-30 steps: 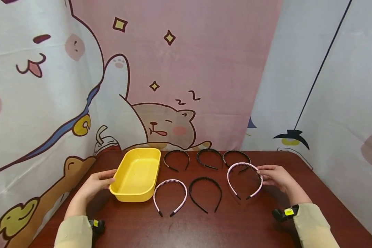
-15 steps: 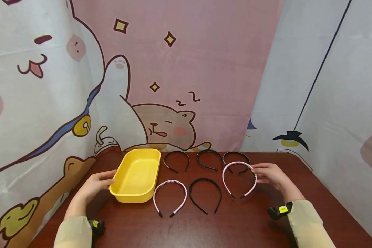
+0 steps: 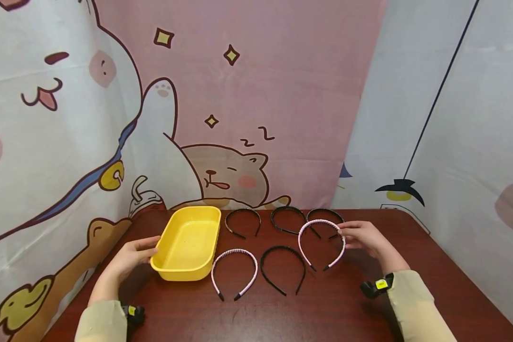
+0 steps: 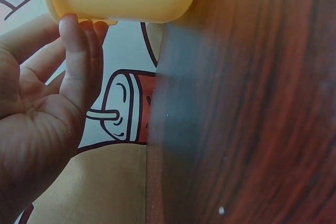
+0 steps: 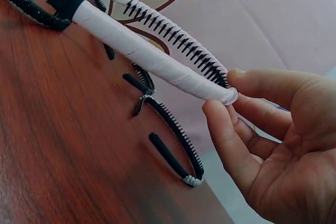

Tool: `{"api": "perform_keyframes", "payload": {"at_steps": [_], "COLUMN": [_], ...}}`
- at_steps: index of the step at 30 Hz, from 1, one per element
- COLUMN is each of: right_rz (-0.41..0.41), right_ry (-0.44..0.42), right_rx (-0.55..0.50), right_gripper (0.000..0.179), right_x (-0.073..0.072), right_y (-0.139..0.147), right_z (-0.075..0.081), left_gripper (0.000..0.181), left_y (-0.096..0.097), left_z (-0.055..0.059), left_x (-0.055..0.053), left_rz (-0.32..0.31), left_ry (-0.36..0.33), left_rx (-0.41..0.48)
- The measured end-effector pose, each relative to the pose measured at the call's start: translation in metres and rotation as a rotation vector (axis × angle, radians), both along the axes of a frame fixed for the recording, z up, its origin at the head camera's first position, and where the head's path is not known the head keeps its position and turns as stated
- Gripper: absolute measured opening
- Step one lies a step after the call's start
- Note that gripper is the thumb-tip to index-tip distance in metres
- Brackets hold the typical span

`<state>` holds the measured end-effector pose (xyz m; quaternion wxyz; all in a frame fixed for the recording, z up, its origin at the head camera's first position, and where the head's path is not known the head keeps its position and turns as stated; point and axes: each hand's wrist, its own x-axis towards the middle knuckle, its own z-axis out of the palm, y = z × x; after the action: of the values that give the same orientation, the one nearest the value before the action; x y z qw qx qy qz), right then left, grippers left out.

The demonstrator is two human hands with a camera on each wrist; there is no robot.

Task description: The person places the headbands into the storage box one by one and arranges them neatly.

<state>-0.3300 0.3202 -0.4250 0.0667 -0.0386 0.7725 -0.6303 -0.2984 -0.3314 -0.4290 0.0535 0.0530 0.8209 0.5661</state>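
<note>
My right hand pinches a pale pink headband at one side of its curve, between thumb and fingers. In the right wrist view the ribbon-wrapped headband tilts over the table, its black comb teeth inside and black tips pointing away from the hand. My left hand holds the left side of a yellow plastic tray, fingertips at its edge. A second pink headband lies to the right of the tray, with a black headband beside it.
Behind these, along the table's far side, lie more dark headbands: one with a patterned band, a black one and another black one. A cartoon-printed cloth hangs behind the brown table.
My right hand has moved left with the pink headband, bringing it closer to the black headband in the front row. The left hand and the tray have stayed in place.
</note>
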Motion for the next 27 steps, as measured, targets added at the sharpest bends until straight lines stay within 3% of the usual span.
{"api": "perform_keyframes", "payload": {"at_steps": [27], "right_rz": [0.03], "right_ry": [-0.004], "right_rx": [0.01], "right_gripper": [0.046], "right_x": [-0.012], "right_y": [-0.031], "right_z": [0.008], "left_gripper": [0.054], "left_y": [-0.001], "left_z": [-0.002], "left_x": [-0.001], "left_rz": [-0.006], "left_ry": [0.002], "left_rx": [0.006]}}
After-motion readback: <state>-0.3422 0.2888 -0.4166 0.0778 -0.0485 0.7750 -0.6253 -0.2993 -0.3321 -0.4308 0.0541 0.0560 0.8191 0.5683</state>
